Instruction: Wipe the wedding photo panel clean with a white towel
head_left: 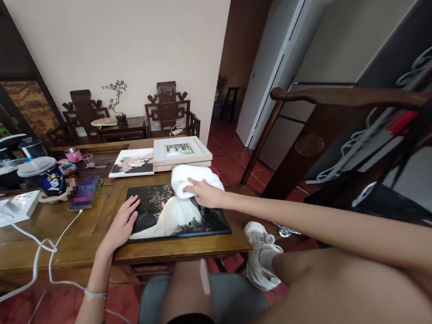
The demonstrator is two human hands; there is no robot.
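A dark framed photo (160,218) showing a figure in a pale gown lies flat near the table's front edge. My left hand (122,223) rests on its left edge with the fingers stretched out, holding nothing. Over the photo's upper right part, my right hand (208,193) grips a folded white towel (190,173) and presses it on the surface. The index finger points left across the towel; the other fingers are partly hidden. The towel covers part of the photo and overhangs its far edge.
Behind the photo lie a white picture frame (196,161) and a print (131,162). To the left are a phone (85,192) on a cable, a lidded cup (44,178) and a power strip (21,207). A wooden chair (306,145) stands at the right.
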